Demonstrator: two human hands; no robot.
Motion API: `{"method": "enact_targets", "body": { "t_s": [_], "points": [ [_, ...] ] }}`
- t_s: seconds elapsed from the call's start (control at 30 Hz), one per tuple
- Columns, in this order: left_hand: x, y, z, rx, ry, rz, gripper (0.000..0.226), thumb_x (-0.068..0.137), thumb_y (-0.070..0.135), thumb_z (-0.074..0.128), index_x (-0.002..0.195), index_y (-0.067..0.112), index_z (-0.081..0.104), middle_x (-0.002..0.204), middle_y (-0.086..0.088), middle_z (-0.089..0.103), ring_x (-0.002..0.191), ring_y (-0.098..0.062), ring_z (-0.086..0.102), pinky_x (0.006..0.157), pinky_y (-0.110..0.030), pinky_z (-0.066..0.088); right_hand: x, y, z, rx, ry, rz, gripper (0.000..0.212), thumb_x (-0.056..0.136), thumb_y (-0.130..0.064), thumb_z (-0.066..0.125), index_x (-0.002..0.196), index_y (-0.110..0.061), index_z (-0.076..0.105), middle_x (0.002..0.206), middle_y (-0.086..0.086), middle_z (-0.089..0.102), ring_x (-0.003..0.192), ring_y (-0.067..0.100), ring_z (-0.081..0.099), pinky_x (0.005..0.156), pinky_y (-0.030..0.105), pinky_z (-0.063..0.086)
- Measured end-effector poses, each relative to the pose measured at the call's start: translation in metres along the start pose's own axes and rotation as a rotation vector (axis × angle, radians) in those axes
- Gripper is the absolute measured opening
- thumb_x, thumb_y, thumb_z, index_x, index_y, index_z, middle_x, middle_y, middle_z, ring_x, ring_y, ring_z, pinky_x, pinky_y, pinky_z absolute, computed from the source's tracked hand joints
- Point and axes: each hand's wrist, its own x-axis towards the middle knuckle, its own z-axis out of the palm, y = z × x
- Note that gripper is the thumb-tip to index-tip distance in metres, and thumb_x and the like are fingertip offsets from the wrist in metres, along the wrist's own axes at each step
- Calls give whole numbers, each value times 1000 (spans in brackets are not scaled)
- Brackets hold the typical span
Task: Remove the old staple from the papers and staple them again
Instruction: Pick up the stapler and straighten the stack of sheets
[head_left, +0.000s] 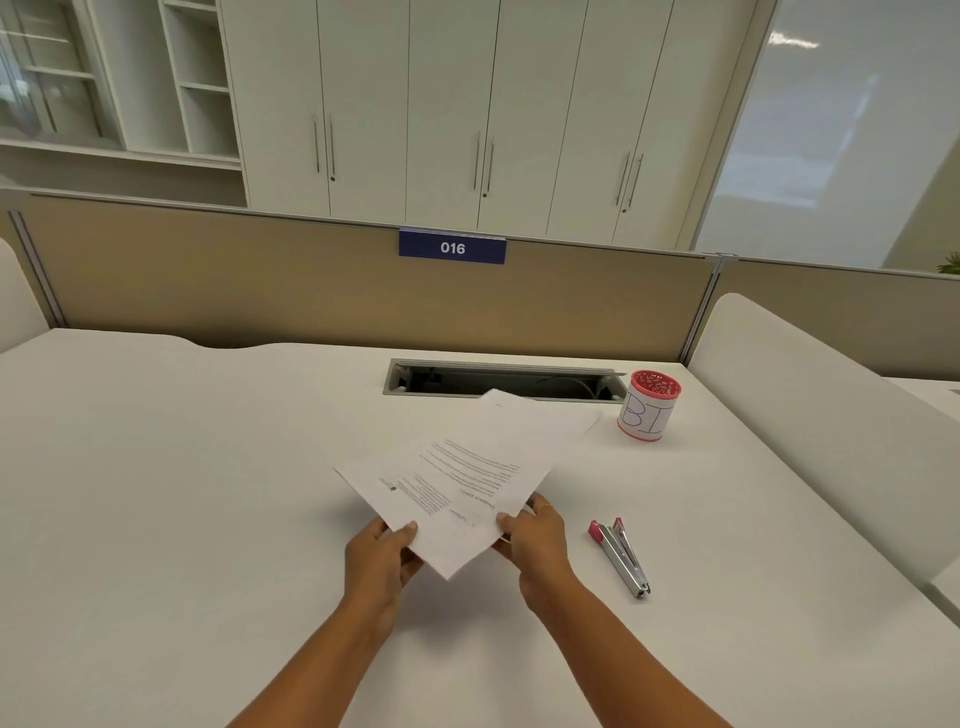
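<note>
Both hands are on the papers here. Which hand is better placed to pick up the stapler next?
Probably the right hand: the stapler lies on the desk just beside it, while the left hand would have to cross the papers both grip.

Both forearms (332, 665) are bare all the way to the near edge. The right hand (535, 538) wears a thin gold-coloured ring (545, 511) on one finger; the left hand (382, 556) is bare.
</note>
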Motion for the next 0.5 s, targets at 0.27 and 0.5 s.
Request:
{"method": "enact_targets", "body": {
  "t_s": [0.27, 0.5],
  "points": [
    [30, 39, -21, 30, 44, 24, 51, 81, -19, 50, 129, -3, 45, 123, -23, 56, 95, -32, 57, 83, -40, 47, 5, -9, -24, -294, -80, -195, 42, 91, 6, 46, 128, -13, 48, 106, 5, 68, 96, 24, 66, 85, 36, 55],
    [30, 56, -26, 338, -63, 123, 42, 80, -9, 61, 118, 7, 55, 97, -11, 66, 81, -26, 63, 71, -34, 51, 4, -21, -32, -273, -64, -397, 36, 90, 9, 47, 117, -12, 58, 103, 2, 68, 93, 14, 65, 83, 18, 54]
  ]
}}
